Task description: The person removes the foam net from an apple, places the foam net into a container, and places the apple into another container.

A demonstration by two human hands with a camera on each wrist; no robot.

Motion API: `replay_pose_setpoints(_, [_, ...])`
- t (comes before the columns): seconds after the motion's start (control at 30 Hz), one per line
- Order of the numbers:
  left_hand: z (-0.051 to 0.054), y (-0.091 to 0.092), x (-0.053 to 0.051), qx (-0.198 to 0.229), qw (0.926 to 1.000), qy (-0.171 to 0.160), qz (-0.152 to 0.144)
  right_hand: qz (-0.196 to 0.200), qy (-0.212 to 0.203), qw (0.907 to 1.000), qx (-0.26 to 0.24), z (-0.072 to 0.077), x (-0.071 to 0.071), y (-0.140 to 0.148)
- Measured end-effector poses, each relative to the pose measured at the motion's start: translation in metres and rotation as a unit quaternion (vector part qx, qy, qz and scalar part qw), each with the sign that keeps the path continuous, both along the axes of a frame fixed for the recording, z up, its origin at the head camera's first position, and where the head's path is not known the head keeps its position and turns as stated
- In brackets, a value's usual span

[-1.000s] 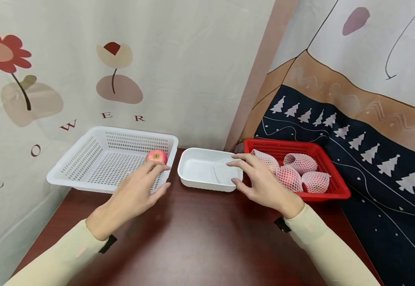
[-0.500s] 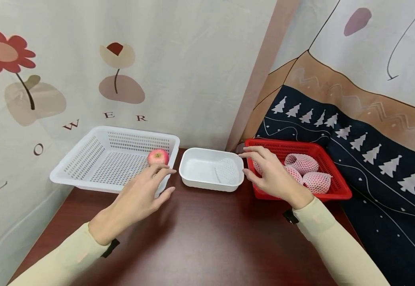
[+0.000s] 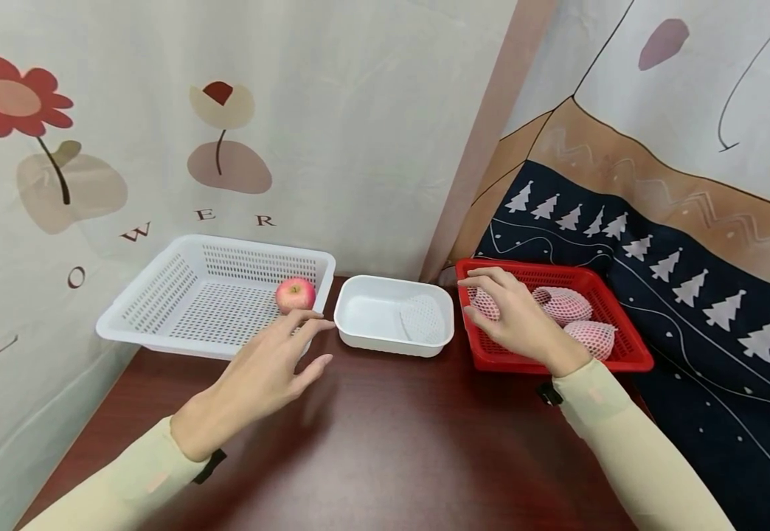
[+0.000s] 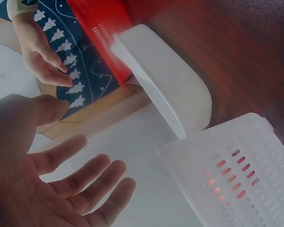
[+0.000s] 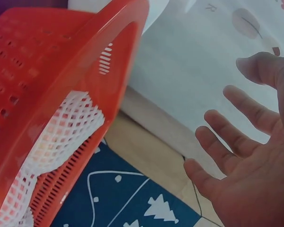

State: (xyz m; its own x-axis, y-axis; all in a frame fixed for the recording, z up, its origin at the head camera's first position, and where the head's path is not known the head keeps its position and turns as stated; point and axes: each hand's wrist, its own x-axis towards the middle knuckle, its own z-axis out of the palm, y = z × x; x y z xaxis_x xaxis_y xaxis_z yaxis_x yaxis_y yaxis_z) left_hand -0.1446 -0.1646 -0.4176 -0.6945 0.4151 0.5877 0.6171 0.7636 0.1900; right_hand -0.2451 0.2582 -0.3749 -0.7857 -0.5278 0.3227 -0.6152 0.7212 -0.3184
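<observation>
My left hand (image 3: 262, 369) hovers near the front right corner of the white basket (image 3: 159, 284), its fingers apart and holding nothing. A bare red apple (image 3: 295, 294) lies in that basket at the right side. Over the left part of the red basket (image 3: 630, 346) is my right hand (image 3: 521, 317), fingers spread, also holding nothing. Several fruits in white foam nets, such as the netted fruit (image 3: 591, 338), lie in the red basket; my right hand partly hides them. Between the baskets stands a small white tray (image 3: 358, 341) with an empty foam net (image 3: 422, 318) inside.
All three containers stand on a dark reddish-brown table (image 3: 385, 442). A pale curtain with printed flowers (image 3: 358, 147) hangs close behind them. A navy cloth with printed trees (image 3: 690, 354) hangs along the right side.
My right hand has moved right, from the tray's right edge to above the red basket. The foam net in the tray is now fully visible. My left hand has shifted slightly right.
</observation>
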Motion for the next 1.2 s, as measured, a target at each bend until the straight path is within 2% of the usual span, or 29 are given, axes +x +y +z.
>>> replay_pose_setpoints(0.4, [0.005,0.010,0.005,-0.009,0.9996,-0.028,0.001,-0.030,-0.054,0.9977,0.028,0.004,-0.014,0.008])
replay_pose_setpoints(0.73, [0.005,0.018,0.008,-0.017,0.9992,-0.035,-0.007,-0.032,-0.075,0.9951,0.054,0.001,-0.028,0.016])
replay_pose_setpoints(1.2, [0.003,0.022,0.010,-0.033,0.9987,-0.038,-0.012,-0.047,-0.109,0.9902,0.075,0.000,-0.040,0.022])
